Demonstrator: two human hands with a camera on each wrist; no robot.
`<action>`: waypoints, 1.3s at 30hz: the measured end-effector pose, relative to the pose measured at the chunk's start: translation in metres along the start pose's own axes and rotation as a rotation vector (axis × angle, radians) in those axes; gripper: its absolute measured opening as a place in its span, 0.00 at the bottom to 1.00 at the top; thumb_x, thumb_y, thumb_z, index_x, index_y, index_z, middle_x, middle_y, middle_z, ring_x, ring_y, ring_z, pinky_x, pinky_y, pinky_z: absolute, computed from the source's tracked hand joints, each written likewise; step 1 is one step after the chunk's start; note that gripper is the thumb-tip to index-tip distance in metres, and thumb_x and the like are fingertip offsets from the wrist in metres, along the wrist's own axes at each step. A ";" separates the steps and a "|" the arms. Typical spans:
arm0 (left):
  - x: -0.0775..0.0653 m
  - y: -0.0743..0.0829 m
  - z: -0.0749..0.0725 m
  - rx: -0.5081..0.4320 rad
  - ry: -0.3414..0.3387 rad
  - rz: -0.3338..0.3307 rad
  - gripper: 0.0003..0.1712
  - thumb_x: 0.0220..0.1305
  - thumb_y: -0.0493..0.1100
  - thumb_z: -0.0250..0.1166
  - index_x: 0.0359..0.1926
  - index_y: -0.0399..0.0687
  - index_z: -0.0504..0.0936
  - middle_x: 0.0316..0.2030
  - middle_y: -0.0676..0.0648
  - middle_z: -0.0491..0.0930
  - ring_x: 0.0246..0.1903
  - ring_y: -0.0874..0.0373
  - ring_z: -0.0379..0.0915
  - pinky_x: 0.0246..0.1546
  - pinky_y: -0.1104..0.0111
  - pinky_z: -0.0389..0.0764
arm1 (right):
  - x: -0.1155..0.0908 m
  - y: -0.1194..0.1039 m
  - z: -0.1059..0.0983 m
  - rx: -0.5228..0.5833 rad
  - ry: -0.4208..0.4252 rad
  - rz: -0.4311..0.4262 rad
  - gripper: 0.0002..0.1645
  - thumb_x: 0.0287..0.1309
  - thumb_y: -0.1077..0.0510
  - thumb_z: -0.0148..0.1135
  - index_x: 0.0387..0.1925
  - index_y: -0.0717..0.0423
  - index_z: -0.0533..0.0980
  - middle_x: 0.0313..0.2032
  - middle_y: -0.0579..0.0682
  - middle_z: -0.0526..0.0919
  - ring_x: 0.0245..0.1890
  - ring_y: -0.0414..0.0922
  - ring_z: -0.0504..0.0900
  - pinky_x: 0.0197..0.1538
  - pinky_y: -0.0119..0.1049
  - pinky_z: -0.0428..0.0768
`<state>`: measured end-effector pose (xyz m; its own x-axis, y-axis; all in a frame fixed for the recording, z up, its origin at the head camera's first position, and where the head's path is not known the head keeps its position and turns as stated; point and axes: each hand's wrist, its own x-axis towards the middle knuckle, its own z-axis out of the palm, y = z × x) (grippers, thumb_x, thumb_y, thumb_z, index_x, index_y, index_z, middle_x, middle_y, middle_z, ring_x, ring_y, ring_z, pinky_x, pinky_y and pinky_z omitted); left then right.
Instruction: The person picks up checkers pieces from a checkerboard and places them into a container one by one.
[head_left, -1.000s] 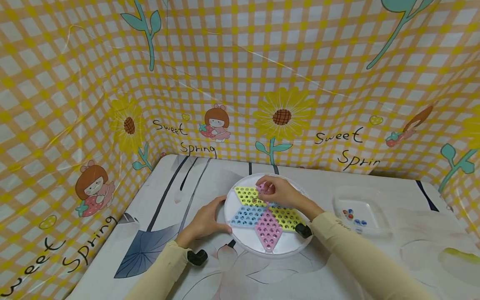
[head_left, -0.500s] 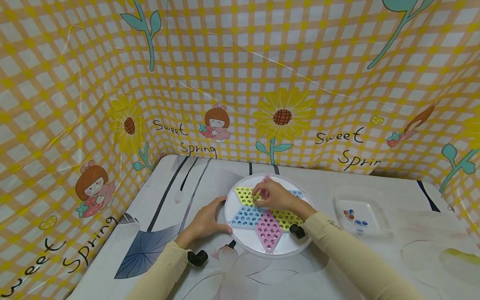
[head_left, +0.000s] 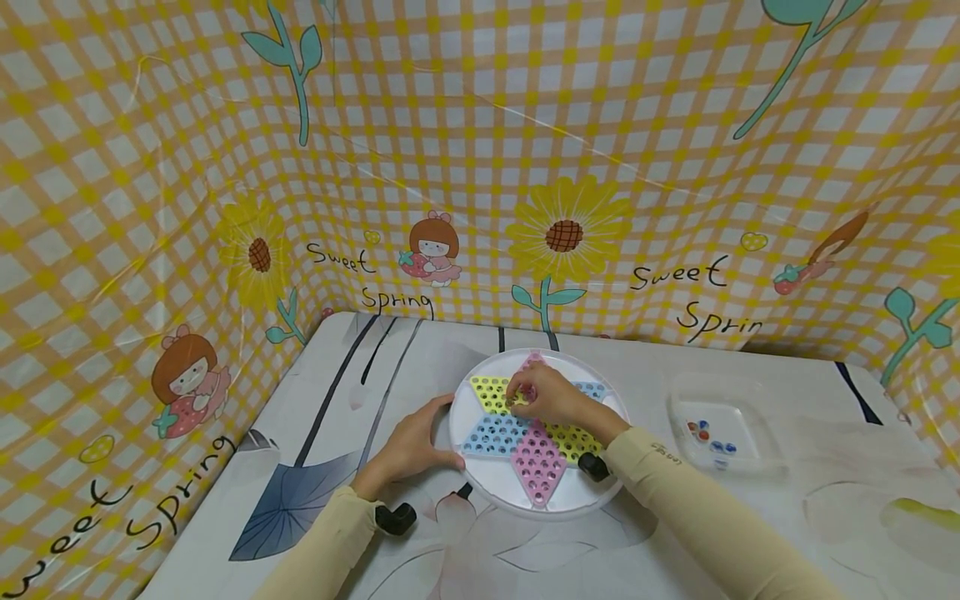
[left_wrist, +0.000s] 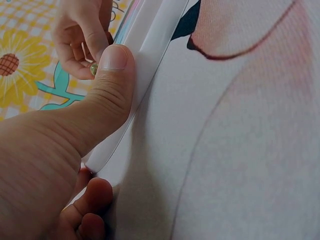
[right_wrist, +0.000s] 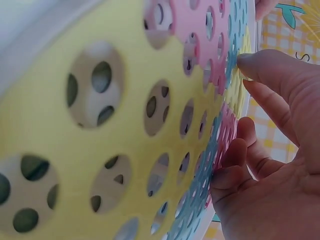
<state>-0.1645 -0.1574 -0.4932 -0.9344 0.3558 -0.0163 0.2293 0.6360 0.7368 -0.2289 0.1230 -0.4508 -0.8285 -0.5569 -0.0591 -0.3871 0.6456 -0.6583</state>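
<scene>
A round white Chinese checkers board (head_left: 491, 482) with a pink, blue and yellow star of holes lies on the table. My left hand (head_left: 408, 442) grips its left rim; in the left wrist view the thumb (left_wrist: 112, 95) lies on the edge, other fingers curled below. Over the far yellow section, my right hand (head_left: 555, 396) has its thumb and forefinger together at the holes. A small green marble (left_wrist: 93, 69) shows at those fingertips in the left wrist view. The right wrist view shows thumb and forefinger (right_wrist: 267, 97) meeting at the yellow section, the marble hidden there.
To the right of the board stands a clear plastic box (head_left: 753, 464) holding several blue and red marbles (head_left: 722, 447). A patterned cloth covers the table (head_left: 420, 358). Behind it and at the left hangs a yellow checked curtain (head_left: 480, 167).
My right hand has moved slightly left and down toward the yellow section, covering the marble visible there earlier, then stays nearly still. The left hand keeps its place on the rim.
</scene>
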 end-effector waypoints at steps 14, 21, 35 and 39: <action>0.000 0.001 0.000 -0.010 -0.001 -0.017 0.64 0.42 0.52 0.86 0.77 0.45 0.61 0.75 0.40 0.64 0.74 0.43 0.59 0.71 0.47 0.63 | 0.001 -0.001 0.000 -0.004 0.007 -0.002 0.06 0.60 0.61 0.72 0.39 0.50 0.84 0.39 0.52 0.76 0.41 0.49 0.73 0.45 0.41 0.73; 0.000 -0.001 0.000 -0.006 -0.009 -0.022 0.65 0.41 0.53 0.87 0.77 0.47 0.61 0.75 0.41 0.64 0.74 0.44 0.59 0.72 0.48 0.62 | 0.001 0.000 -0.004 0.020 0.018 -0.024 0.06 0.61 0.61 0.72 0.40 0.52 0.83 0.38 0.54 0.76 0.39 0.49 0.73 0.42 0.39 0.73; -0.001 0.000 0.001 -0.006 -0.003 -0.021 0.65 0.41 0.53 0.86 0.77 0.47 0.61 0.75 0.42 0.64 0.74 0.45 0.59 0.71 0.48 0.63 | -0.004 -0.005 -0.018 0.086 0.161 -0.069 0.09 0.62 0.59 0.72 0.43 0.50 0.83 0.39 0.53 0.78 0.36 0.47 0.72 0.37 0.39 0.74; -0.001 0.000 0.001 -0.003 0.000 -0.010 0.65 0.41 0.53 0.87 0.77 0.46 0.62 0.74 0.41 0.65 0.73 0.44 0.60 0.71 0.47 0.64 | -0.004 -0.004 -0.020 0.082 0.190 -0.079 0.08 0.61 0.59 0.72 0.42 0.49 0.83 0.39 0.53 0.78 0.36 0.47 0.72 0.36 0.38 0.74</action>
<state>-0.1630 -0.1572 -0.4942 -0.9365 0.3500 -0.0237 0.2196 0.6375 0.7385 -0.2325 0.1330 -0.4335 -0.8613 -0.4906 0.1321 -0.4258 0.5551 -0.7145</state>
